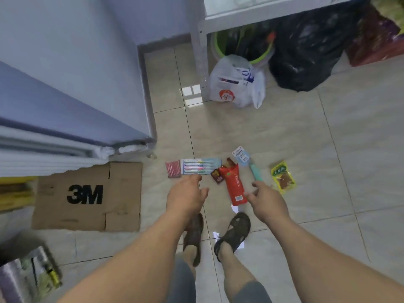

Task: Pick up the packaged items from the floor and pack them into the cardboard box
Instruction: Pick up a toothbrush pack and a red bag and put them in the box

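Head view | floor point(284, 132): toothbrush pack point(194, 167), red pouch point(235, 184), small dark sachet point(217, 175), teal carded item point(248, 164), yellow snack bag point(283, 177) — all near the feet | cardboard box point(87, 196) lies flattened, left | left hand point(185, 194) and right hand point(265, 199) hover with loose fingers, holding nothing | likely light, slick film — pinch edges.

toothbrush pack point(194, 168): long blister card, red end at left, lying flat on the tile
small dark packet point(217, 175): flat, just left of the red pouch
red pouch point(235, 185): long, lying lengthwise
blue-carded item point(247, 164): teal handle, lying angled
yellow snack bag point(283, 177): flat, farthest right
cardboard point(87, 196): flattened, "3m" print, well left
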